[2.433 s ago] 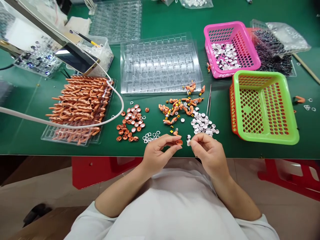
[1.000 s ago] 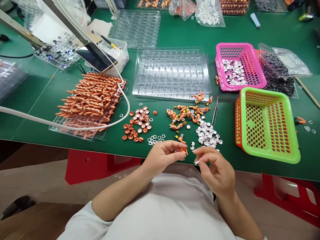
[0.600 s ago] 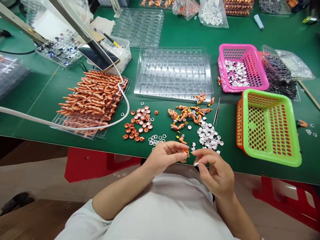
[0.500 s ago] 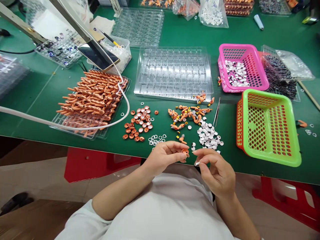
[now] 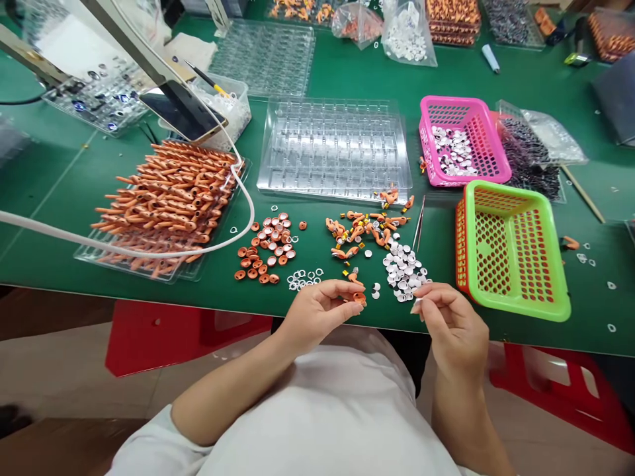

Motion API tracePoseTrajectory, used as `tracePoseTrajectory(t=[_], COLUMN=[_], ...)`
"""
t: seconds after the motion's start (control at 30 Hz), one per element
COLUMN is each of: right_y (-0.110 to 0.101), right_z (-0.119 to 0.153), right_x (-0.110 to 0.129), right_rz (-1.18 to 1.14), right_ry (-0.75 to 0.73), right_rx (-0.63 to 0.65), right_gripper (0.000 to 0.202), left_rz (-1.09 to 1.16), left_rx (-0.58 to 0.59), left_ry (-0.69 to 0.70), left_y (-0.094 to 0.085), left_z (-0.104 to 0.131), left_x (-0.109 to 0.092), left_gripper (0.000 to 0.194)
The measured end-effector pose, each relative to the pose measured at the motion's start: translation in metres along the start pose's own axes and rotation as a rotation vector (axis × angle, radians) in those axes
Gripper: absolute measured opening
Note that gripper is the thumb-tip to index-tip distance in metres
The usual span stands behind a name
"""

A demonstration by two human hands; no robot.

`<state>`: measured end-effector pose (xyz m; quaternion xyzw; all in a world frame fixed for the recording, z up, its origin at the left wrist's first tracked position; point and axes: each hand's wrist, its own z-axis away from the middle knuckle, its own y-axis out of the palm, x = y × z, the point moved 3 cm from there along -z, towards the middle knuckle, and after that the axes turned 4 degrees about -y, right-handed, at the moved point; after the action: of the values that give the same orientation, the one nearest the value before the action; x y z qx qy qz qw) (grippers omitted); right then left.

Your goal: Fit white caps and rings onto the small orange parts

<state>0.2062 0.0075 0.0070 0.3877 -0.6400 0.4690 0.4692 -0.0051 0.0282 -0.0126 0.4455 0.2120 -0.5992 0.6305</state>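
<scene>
My left hand (image 5: pixel 322 309) is closed, pinching a small orange cup-shaped part (image 5: pixel 360 299) between thumb and fingers at the table's front edge. My right hand (image 5: pixel 454 324) is closed too, with a small white piece (image 5: pixel 418 302) at its fingertips, beside the pile of white round discs (image 5: pixel 404 271). Two white discs (image 5: pixel 376 291) lie between the hands. Just beyond my left hand are clear rings (image 5: pixel 303 279) and a heap of orange cup-shaped parts (image 5: pixel 272 241). Orange curved parts with yellow tabs (image 5: pixel 367 228) lie ahead, and metal tweezers (image 5: pixel 419 225) rest by the discs.
A lime-green basket (image 5: pixel 520 307) and a pink basket (image 5: pixel 461 178) holding white pieces stand to the right. Clear plastic trays (image 5: pixel 335 149) lie ahead. At left, orange parts (image 5: pixel 169 192) are stacked on trays, with a white cable (image 5: pixel 124 248) looping across.
My right hand has moved right, away from the left hand, to the edge of the white discs. The left hand keeps hold of the orange cup-shaped part. The view has shifted slightly.
</scene>
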Motion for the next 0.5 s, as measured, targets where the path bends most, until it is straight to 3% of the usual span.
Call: tracePoseTrajectory(t=[0.4,0.5], right_y=[0.011,0.009], right_z=[0.006,0.008], right_x=[-0.005,-0.008], right_rz=[0.025,0.060], right_ry=[0.013,0.009], right_rx=[0.159,0.163], right_gripper=[0.014,0.012], left_rz=[-0.060,-0.142], left_rx=[-0.012,-0.057], left_ry=[0.041,0.123], left_y=[-0.004,-0.009], left_z=[0.001,0.008], left_x=[0.002,-0.008], left_gripper=[0.026,0.025])
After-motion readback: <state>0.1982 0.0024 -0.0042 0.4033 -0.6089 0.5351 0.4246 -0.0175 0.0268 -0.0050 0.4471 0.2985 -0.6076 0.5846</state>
